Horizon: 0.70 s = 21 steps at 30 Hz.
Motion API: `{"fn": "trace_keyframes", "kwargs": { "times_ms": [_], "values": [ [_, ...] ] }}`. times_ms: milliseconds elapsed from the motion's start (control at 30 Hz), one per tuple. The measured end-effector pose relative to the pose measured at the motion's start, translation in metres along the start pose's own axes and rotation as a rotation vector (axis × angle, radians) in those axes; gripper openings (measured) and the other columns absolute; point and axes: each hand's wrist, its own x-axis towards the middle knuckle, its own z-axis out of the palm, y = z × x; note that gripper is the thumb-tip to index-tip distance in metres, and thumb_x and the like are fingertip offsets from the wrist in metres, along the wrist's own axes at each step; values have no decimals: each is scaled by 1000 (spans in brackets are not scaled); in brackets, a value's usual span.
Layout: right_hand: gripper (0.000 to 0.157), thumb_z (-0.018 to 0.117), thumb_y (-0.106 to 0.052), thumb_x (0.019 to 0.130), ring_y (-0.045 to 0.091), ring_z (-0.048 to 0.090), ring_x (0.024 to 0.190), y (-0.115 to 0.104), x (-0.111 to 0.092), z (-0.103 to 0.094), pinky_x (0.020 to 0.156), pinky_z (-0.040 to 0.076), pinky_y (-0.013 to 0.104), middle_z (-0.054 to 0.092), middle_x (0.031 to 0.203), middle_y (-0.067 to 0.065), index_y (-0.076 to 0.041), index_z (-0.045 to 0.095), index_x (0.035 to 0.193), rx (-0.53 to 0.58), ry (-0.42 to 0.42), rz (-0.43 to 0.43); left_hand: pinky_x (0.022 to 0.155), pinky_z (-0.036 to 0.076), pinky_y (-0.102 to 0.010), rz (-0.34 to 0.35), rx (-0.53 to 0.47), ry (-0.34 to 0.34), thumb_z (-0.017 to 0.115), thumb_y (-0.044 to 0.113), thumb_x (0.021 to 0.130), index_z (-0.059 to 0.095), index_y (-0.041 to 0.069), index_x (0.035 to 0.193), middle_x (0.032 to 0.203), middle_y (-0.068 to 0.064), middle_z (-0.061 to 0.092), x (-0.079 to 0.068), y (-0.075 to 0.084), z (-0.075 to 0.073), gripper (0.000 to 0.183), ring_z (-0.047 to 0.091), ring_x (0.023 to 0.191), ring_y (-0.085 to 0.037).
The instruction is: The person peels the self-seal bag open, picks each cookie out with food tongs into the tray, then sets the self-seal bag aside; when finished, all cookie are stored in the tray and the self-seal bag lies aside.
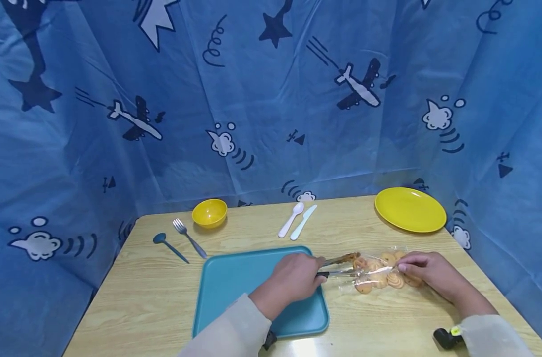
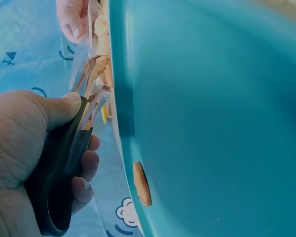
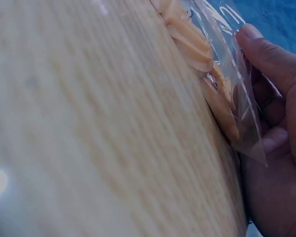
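A: Where are the edges, and what room is there?

B: A wooden table [image 1: 132, 297] fills the lower part of the frame, with a blue airplane-print curtain [image 1: 253, 104] behind it. A teal tray [image 1: 230, 282] sits at lower centre; a narrow strip of wood shows between its right rim and a clear bag [image 1: 380, 267]. More wood shows between the bag and the table's slanting right edge, and above it, below the yellow plate [image 1: 410, 209]. A spoon [image 1: 292, 221] and a knife [image 1: 304, 223] lie above the tray; a fork [image 1: 190, 239], a ladle [image 1: 170, 248] and a yellow bowl [image 1: 210, 213] are at its upper left.

A: And the hands?

B: The left hand [image 1: 297, 278], over the tray's right side, curls round the dark handles of metal tongs [image 1: 339, 260], their two arms narrowly apart. The right hand [image 1: 431, 271] pinches the bag's plastic between thumb and fingers.

A: Where are the cookies from there?

B: The bagged cookies [image 1: 394, 280] lie right of the left hand, around and below the right fingertips. The tong tips overlap the bag's left end; I cannot tell whether they grip a cookie. In the left wrist view, one loose cookie [image 2: 142, 183] rests in the tray, beside its rim
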Motion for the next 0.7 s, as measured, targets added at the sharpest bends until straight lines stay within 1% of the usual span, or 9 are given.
{"fn": "trace_keyframes", "kwargs": {
  "times_ms": [100, 167, 300, 367, 433, 500, 700],
  "values": [
    [33, 69, -48, 95, -5, 58, 107, 0, -1, -1, 94, 47, 25, 72, 122, 3, -22, 78, 113, 7, 13, -2, 57, 46, -28, 10, 10, 6, 61, 47, 101, 63, 28, 139, 70, 6, 64, 0, 1, 0, 43, 60, 66, -9],
    [34, 69, -48, 96, -8, 57, 105, 1, -1, -2, 90, 46, 18, 71, 123, 4, -21, 78, 114, 17, 21, 4, 57, 46, -28, 17, 16, 8, 60, 47, 101, 64, 29, 139, 73, 6, 67, -1, 1, 0, 42, 61, 67, -9],
    [38, 68, -48, 96, -11, 54, 104, 1, -1, -2, 89, 45, 17, 70, 126, 7, -19, 78, 117, 40, 19, 22, 60, 49, -28, 29, 30, 23, 61, 47, 101, 63, 27, 139, 86, 5, 73, -2, 1, 1, 43, 65, 74, -10],
    [38, 68, -48, 96, -12, 54, 104, 1, -1, -2, 89, 45, 16, 70, 127, 7, -18, 78, 117, 43, 19, 19, 60, 49, -29, 27, 32, 31, 62, 48, 100, 63, 26, 138, 87, 5, 73, -2, 1, 0, 44, 66, 75, -11],
    [38, 69, -47, 96, -13, 54, 104, 2, -1, -2, 89, 45, 15, 70, 127, 7, -17, 78, 117, 51, 21, 15, 60, 50, -29, 22, 35, 33, 63, 49, 100, 64, 25, 137, 86, 5, 72, -1, 0, 1, 45, 66, 75, -11],
    [37, 69, -46, 96, -13, 55, 103, 2, -1, -2, 88, 45, 14, 70, 125, 7, -17, 78, 117, 58, 21, 10, 59, 49, -29, 15, 31, 24, 62, 49, 99, 64, 24, 136, 79, 5, 69, -1, 0, 1, 45, 65, 72, -11],
    [38, 70, -45, 96, -11, 56, 103, 2, -2, -1, 87, 47, 14, 71, 124, 7, -15, 78, 117, 79, 13, 15, 59, 48, -29, -4, 21, -31, 60, 51, 100, 62, 23, 141, 67, 6, 60, 1, 1, -1, 49, 60, 66, -9]
  ]
}}
